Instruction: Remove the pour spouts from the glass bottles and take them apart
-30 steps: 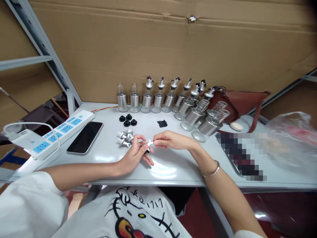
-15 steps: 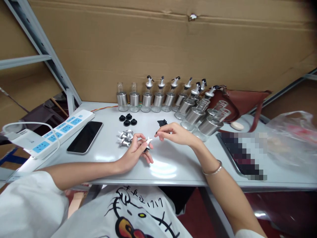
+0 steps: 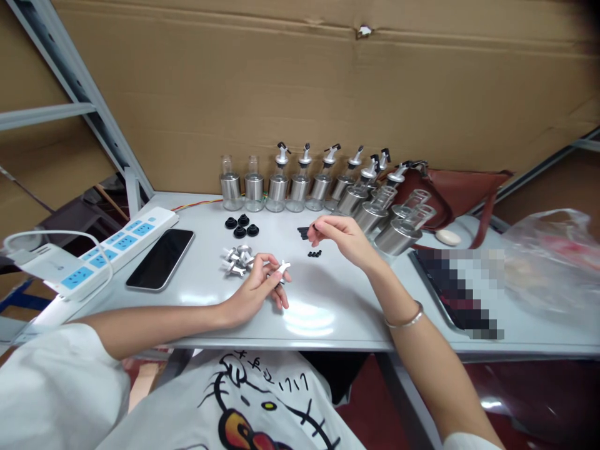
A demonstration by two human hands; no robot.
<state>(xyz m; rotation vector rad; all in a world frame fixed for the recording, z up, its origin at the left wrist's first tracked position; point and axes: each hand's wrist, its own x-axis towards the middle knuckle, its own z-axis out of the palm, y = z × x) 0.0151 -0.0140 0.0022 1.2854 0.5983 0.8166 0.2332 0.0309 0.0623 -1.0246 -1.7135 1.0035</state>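
Four black stoppers [image 3: 239, 232] and loose spouts [image 3: 244, 251], sorted

Head view: each kind lies grouped, probably for easy picking. The left hand [image 3: 259, 285], half-curled, pinches a silvery spout [image 3: 284, 267] near the loose ones. The right hand [image 3: 344, 239], fingertips nearly together, is at thin black strips [image 3: 302, 232]; any grip is hidden.
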